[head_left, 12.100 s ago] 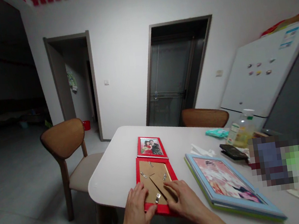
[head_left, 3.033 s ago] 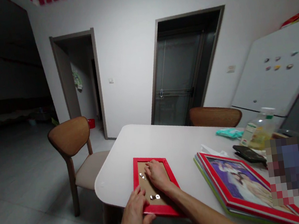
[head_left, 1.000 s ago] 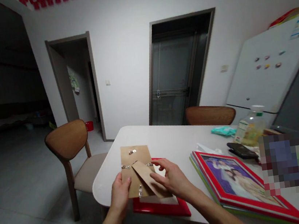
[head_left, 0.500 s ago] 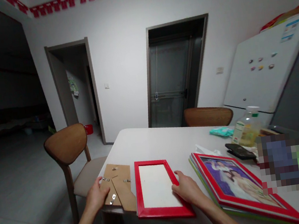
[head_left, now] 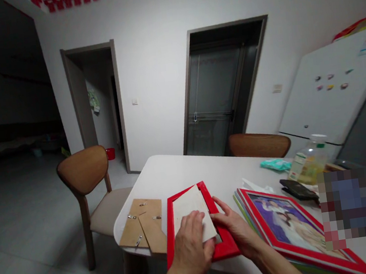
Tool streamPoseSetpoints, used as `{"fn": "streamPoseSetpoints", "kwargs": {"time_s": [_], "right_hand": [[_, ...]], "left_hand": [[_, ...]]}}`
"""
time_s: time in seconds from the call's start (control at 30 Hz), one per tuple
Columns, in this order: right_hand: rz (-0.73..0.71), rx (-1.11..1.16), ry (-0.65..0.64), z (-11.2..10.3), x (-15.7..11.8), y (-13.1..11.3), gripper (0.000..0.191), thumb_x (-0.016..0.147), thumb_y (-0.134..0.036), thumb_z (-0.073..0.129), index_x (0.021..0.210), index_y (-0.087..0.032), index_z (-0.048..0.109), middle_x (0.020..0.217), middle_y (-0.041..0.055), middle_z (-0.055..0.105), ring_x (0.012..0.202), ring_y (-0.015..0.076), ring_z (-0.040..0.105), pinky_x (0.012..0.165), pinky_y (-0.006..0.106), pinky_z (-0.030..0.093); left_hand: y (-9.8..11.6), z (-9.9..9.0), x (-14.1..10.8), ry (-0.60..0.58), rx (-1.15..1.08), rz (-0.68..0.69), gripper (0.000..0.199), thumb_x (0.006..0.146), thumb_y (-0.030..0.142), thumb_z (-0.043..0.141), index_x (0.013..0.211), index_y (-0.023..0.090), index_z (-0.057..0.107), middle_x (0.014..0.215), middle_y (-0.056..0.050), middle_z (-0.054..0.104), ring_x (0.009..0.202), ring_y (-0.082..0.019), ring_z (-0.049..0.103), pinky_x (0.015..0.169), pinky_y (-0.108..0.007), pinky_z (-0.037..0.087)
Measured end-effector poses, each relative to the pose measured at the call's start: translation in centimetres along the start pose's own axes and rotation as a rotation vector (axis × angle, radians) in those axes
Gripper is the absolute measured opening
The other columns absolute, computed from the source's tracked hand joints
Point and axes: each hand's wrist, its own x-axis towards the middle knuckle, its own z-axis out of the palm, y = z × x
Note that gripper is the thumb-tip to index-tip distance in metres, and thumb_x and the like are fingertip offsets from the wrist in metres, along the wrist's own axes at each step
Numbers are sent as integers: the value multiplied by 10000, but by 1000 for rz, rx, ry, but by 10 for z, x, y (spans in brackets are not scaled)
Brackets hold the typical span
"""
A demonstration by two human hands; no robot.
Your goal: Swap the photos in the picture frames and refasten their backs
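A red picture frame [head_left: 228, 249] is tipped up at the near edge of the table. Inside its border a white backing sheet [head_left: 189, 201] sits askew, with a dark gap showing along its right side. My left hand [head_left: 192, 243] lies over the lower part of this sheet, fingers bent and thumb at its lower edge, seemingly gripping it. With my right hand [head_left: 233, 224] I hold the frame by its right side, thumb on the border. Left of the frame lies a brown backing board [head_left: 151, 217] with metal clips and a stand leg.
A stack of frames topped by a red framed photo [head_left: 295, 221] lies to the right. Behind it are a dark phone-like object [head_left: 299, 189], a teal packet [head_left: 276, 164] and a clear bottle [head_left: 308, 163]. Wooden chairs [head_left: 84, 172] stand at the table [head_left: 173, 167].
My left hand has left the brown board and moved right onto the white sheet, which is now turned askew. The frame has been tipped up, with my right hand still on its side.
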Motion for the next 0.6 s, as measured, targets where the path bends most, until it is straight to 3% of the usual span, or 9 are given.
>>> {"fn": "streamPoseSetpoints", "kwargs": {"time_s": [0.07,0.13,0.23,0.3,0.47,0.6], "right_hand": [[-21,-62,0,-5,2,5,790,577,-240,614,1258,-195,216,510,-62,533,449,102,498,453,203,378],[-48,-170,42,-14,7,12,773,577,-256,608,1249,-161,239,521,-54,536,465,105,502,456,201,369],[-92,-419,142,-31,16,25,674,596,-274,555,1209,-112,324,488,-64,496,426,96,464,429,196,324],[-136,-644,207,-42,20,33,604,602,-276,514,1165,-89,398,481,-58,487,431,107,462,432,208,317],[-211,-1047,245,-58,21,43,519,637,-281,437,1119,-93,474,670,33,612,597,161,558,578,242,386],[-233,-1185,234,-61,20,47,495,669,-279,407,1123,-95,478,843,96,638,740,197,582,668,258,397]], "left_hand": [[-1,-10,3,31,7,59,516,652,61,439,1154,172,397,1053,-85,532,979,-208,479,861,-369,404],[-7,-24,5,131,5,10,519,660,50,404,1163,176,377,957,-71,551,870,-184,524,789,-335,442],[-26,-47,0,336,-13,-223,452,693,109,410,1141,166,386,890,-62,550,765,-174,553,709,-317,463],[-43,-58,-9,403,-70,-389,409,703,170,439,1111,171,408,873,-51,553,723,-172,567,654,-298,473],[-77,-64,-41,372,-221,-590,430,667,296,502,1070,160,440,826,-33,591,681,-188,590,595,-285,476],[-83,-61,-54,231,-69,-593,405,658,296,498,1037,154,482,761,-28,612,694,-204,591,643,-309,461]]}}
